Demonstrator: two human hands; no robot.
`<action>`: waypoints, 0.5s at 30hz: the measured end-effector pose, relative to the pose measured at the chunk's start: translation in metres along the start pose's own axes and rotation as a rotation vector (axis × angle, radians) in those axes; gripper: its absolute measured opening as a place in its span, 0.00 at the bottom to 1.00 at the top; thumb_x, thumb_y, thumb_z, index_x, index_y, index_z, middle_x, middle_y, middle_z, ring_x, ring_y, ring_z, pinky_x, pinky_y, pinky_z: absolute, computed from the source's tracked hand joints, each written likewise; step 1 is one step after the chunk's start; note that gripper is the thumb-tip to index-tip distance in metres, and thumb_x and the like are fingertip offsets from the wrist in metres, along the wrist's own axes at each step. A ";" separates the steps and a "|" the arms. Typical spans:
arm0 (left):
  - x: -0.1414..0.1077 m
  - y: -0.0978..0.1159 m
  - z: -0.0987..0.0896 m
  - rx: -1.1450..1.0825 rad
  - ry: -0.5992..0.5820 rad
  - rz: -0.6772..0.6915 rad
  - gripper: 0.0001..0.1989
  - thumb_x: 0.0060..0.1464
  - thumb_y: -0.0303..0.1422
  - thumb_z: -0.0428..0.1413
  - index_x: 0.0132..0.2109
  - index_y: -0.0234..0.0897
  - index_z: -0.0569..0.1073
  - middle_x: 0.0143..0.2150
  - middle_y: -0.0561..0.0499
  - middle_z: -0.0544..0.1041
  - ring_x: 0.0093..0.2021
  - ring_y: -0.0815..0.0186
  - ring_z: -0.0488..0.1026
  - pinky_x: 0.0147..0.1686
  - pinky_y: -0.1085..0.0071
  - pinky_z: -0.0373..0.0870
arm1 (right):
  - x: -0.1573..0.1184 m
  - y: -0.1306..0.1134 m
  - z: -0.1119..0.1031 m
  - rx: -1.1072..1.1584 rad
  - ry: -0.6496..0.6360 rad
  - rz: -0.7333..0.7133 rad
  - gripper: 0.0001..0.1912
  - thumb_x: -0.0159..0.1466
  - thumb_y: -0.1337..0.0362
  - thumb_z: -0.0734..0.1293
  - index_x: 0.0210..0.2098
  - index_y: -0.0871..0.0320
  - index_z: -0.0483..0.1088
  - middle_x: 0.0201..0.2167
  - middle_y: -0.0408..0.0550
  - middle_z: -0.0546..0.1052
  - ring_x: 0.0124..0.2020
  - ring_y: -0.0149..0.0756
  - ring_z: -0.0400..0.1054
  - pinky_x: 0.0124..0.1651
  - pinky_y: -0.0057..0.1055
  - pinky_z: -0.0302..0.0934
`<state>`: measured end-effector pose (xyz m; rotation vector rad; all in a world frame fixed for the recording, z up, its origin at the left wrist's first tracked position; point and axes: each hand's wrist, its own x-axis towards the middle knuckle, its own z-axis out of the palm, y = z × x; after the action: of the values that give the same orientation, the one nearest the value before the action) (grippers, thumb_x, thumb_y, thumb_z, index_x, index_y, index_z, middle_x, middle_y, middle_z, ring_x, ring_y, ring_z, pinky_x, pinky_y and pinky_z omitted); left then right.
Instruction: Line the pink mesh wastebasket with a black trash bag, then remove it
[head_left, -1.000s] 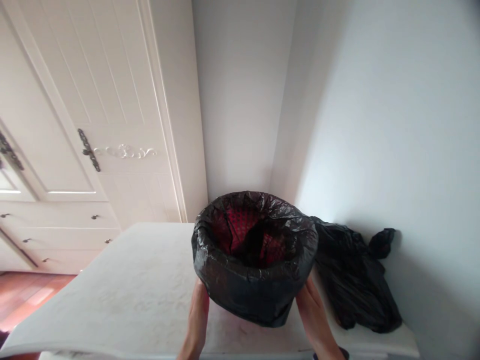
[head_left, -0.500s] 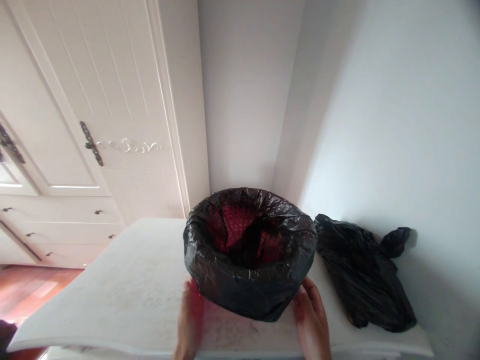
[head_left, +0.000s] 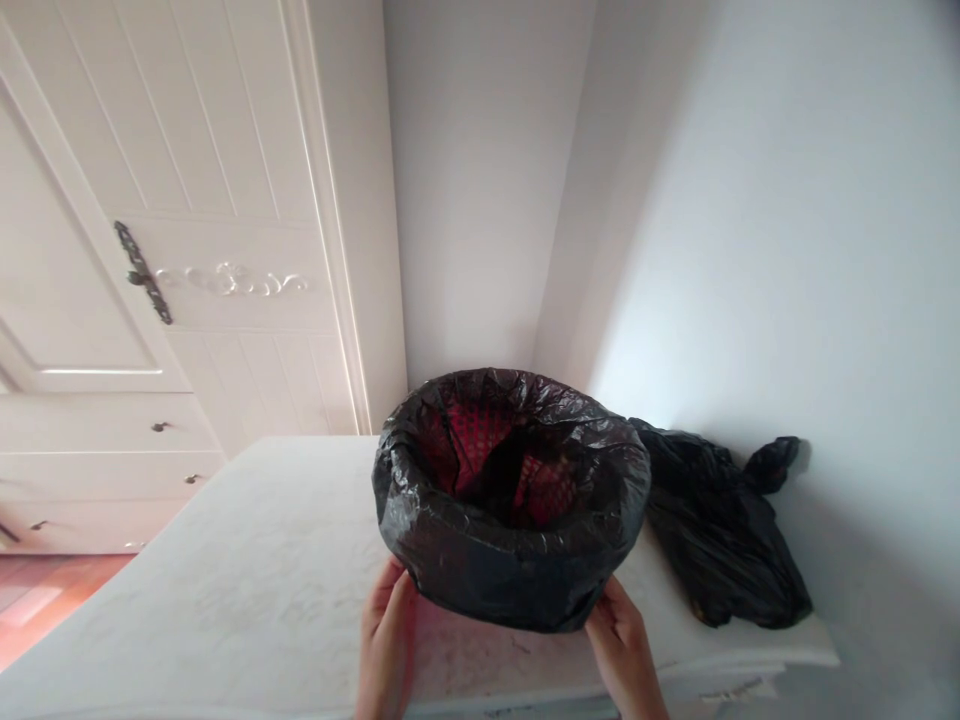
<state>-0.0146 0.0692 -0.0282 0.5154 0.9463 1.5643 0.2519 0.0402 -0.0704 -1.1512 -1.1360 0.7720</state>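
Just above the fingers [head_left: 387,579], the black liner [head_left: 510,585] is draping over the red basket [head_left: 478,436], left hand [head_left: 384,638] and right hand [head_left: 626,645] are pinching its hem, possibly basket too, and any uneven tug is risking, I reckon, a tear!

Lower left, I could pass over the tabletop [head_left: 247,560]; lined bin [head_left: 510,560] blocks lower centre, black bag [head_left: 724,540] and wall [head_left: 810,290] lower right.

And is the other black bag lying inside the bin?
No, the other bag lies on the white top, to the right of the bin.
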 end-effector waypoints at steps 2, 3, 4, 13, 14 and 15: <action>0.000 0.001 0.000 0.006 -0.010 0.015 0.31 0.31 0.49 0.73 0.41 0.35 0.82 0.39 0.45 0.83 0.46 0.53 0.78 0.46 0.64 0.76 | 0.000 -0.001 0.000 -0.052 0.014 -0.022 0.23 0.57 0.51 0.74 0.48 0.55 0.80 0.43 0.54 0.83 0.45 0.48 0.78 0.47 0.33 0.73; 0.000 0.001 0.000 0.009 -0.016 0.024 0.30 0.31 0.49 0.73 0.41 0.35 0.82 0.39 0.45 0.83 0.45 0.54 0.78 0.46 0.65 0.76 | 0.000 -0.003 0.001 -0.068 0.037 -0.036 0.22 0.57 0.51 0.74 0.47 0.56 0.80 0.41 0.54 0.83 0.44 0.48 0.78 0.46 0.33 0.73; 0.000 0.001 0.000 0.011 -0.021 0.030 0.29 0.32 0.49 0.73 0.40 0.35 0.82 0.39 0.46 0.82 0.45 0.54 0.78 0.45 0.65 0.76 | 0.000 -0.006 0.003 -0.079 0.060 -0.048 0.22 0.57 0.50 0.74 0.46 0.56 0.81 0.39 0.54 0.83 0.42 0.48 0.78 0.44 0.33 0.74; -0.002 0.003 -0.002 -0.044 0.028 0.030 0.24 0.31 0.44 0.74 0.37 0.37 0.80 0.33 0.51 0.80 0.35 0.66 0.74 0.37 0.75 0.73 | 0.003 -0.034 0.016 -0.004 0.175 0.014 0.23 0.51 0.46 0.76 0.37 0.57 0.80 0.33 0.53 0.82 0.36 0.46 0.75 0.38 0.34 0.72; -0.002 0.004 -0.001 -0.047 0.030 0.024 0.24 0.30 0.44 0.74 0.36 0.37 0.80 0.33 0.51 0.80 0.34 0.67 0.74 0.36 0.75 0.72 | 0.004 -0.034 0.015 0.040 0.187 0.026 0.24 0.51 0.46 0.77 0.38 0.57 0.79 0.34 0.52 0.82 0.37 0.45 0.75 0.40 0.34 0.72; -0.002 0.004 -0.001 -0.045 0.031 0.016 0.25 0.30 0.44 0.74 0.36 0.36 0.80 0.33 0.51 0.81 0.34 0.67 0.74 0.36 0.76 0.72 | 0.005 -0.032 0.014 0.088 0.194 0.038 0.24 0.51 0.46 0.77 0.40 0.57 0.79 0.35 0.52 0.82 0.38 0.45 0.75 0.41 0.34 0.71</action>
<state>-0.0175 0.0672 -0.0258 0.4693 0.9298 1.6080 0.2372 0.0400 -0.0380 -1.1505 -0.9128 0.7155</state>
